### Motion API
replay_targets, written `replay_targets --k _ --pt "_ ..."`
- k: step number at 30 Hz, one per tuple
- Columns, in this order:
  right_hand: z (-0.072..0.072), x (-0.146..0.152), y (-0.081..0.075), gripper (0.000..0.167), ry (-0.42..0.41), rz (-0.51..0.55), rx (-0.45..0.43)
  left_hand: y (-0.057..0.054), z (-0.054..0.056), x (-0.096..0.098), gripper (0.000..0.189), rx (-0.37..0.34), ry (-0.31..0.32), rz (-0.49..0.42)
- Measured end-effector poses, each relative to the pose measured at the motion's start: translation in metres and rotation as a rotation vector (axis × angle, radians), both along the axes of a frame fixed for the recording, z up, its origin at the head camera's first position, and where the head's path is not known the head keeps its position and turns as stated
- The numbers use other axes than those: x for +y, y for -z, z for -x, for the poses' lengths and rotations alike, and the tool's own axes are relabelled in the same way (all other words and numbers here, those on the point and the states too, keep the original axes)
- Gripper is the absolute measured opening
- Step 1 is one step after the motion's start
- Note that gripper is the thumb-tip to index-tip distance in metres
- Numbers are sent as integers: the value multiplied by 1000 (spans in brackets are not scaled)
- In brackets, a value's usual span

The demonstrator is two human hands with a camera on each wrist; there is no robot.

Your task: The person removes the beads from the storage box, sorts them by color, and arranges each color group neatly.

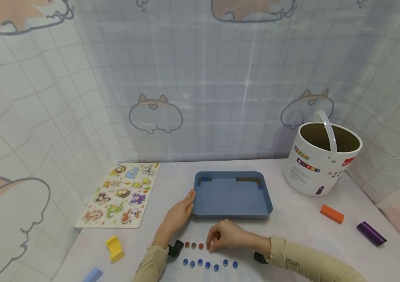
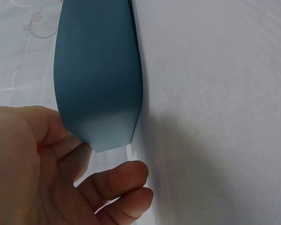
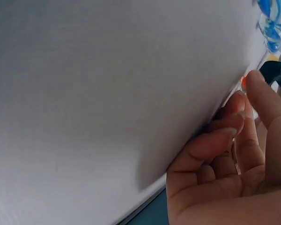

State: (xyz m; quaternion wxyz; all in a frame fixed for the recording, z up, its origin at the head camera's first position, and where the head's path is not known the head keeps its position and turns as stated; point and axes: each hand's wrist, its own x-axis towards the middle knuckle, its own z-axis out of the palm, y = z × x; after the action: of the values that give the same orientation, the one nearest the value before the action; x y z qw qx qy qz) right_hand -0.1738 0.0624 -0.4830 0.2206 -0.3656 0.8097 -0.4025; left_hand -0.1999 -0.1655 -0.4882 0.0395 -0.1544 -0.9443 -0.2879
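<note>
A blue tray [image 1: 233, 199] stands in the middle of the table, with small marbles along its back left and back right corners. My left hand [image 1: 179, 214] rests against the tray's left side near the front corner, fingers extended; the left wrist view shows loosely bent fingers around that corner [image 2: 100, 136]. In front of the tray, my right hand [image 1: 229, 235] pinches an orange marble [image 1: 208, 247] at the table surface, at the right end of a short row of reddish and greenish marbles [image 1: 193, 245]. Several blue marbles [image 1: 208, 265] lie nearer me in an uneven row.
An animal puzzle board [image 1: 120, 196] lies at the left. Close to it are a yellow block [image 1: 114, 249] and a light blue block [image 1: 93, 275]. On the right stand a white bucket [image 1: 303, 172] with a handle, an orange block [image 1: 332, 214] and a purple block [image 1: 371, 234].
</note>
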Motion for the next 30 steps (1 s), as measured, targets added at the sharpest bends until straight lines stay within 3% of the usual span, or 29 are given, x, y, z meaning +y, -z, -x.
replay_targets --k 7,16,19,23,26,30 --pt "9 12 -7 20 100 64 -161 2 -2 1 48 -21 -5 8" --pt "41 39 -51 32 175 179 -77 -2 -2 0 48 -30 -1 -8" --pt "56 48 -67 32 220 221 -84 -2 -1 1 48 -36 -1 -9" --pt "81 58 -82 35 339 280 -94 -1 0 2 48 -27 3 -16" --pt "101 63 -82 39 451 328 -129 1 0 2 48 -24 2 -16" --pt "124 57 -75 40 535 357 -175 1 -1 1 48 -22 -4 -5"
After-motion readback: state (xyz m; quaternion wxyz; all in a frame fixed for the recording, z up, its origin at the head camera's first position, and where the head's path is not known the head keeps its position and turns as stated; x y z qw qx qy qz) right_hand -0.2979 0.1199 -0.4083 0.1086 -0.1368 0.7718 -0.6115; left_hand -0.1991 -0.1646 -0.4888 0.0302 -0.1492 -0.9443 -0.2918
